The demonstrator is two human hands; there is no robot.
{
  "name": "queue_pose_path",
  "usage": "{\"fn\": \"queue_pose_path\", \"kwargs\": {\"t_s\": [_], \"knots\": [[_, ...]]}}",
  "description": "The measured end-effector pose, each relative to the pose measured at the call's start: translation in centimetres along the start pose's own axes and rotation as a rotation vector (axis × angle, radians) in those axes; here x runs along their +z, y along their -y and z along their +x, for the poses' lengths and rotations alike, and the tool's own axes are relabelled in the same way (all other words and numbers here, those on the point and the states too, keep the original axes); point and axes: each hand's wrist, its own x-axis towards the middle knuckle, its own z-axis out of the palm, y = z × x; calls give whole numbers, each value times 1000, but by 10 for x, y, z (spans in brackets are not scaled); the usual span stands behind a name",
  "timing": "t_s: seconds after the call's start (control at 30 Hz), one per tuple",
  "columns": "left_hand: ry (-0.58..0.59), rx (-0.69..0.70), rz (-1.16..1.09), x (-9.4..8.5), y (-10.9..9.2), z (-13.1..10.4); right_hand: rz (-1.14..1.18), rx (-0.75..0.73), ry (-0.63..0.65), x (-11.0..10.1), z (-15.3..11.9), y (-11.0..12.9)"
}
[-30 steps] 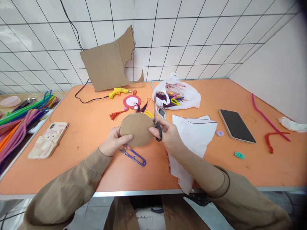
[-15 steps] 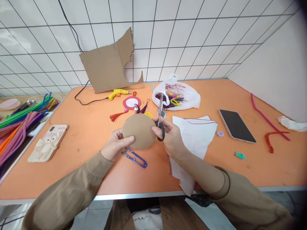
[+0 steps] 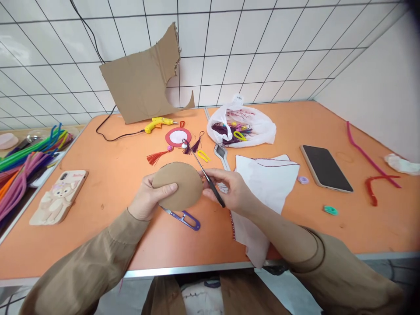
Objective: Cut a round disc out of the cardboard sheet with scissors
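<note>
A round cardboard disc [image 3: 179, 188] is held at its left edge by my left hand [image 3: 147, 196], thumb on top. My right hand [image 3: 229, 188] is closed on black-handled scissors [image 3: 213, 187], whose blades point up and to the left, just off the disc's right edge. Below the disc, purple thread snips [image 3: 187, 220] lie on the table. Beyond it are a red-rimmed round piece [image 3: 178, 137], a red tassel [image 3: 157, 157], dark purple tassels and a yellow clip [image 3: 203, 155]. White cloth [image 3: 265, 183] lies beneath and beside my right forearm.
On the orange table [image 3: 114, 245] are a cut cardboard sheet [image 3: 138, 87], a yellow glue gun [image 3: 160, 124], a plastic bag [image 3: 262, 129], a phone [image 3: 326, 168] and a cased phone [image 3: 61, 197]. Colourful pipe cleaners [image 3: 22, 175] lie at the left.
My left hand has moved left with the disc. The scissors have swung from nearly upright to slanting up-left, and my right hand no longer touches the disc as plainly. The camera view has shifted slightly.
</note>
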Motion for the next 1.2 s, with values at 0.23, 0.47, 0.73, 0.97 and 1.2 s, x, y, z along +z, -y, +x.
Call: {"fn": "queue_pose_path", "kwargs": {"t_s": [0.23, 0.47, 0.73, 0.97, 1.2], "knots": [[44, -25, 69, -8, -1, 5, -464, -328, 18, -18, 2, 7], [55, -45, 68, -5, -8, 0, -607, -381, 12, -19, -1, 4], [47, -81, 72, -9, -8, 2, -629, -394, 14, -18, -3, 1], [75, -106, 79, -14, -7, 4, -580, -406, 39, -17, -3, -3], [97, -130, 91, -13, -10, 0, -583, -381, 70, -15, -4, 3]]}}
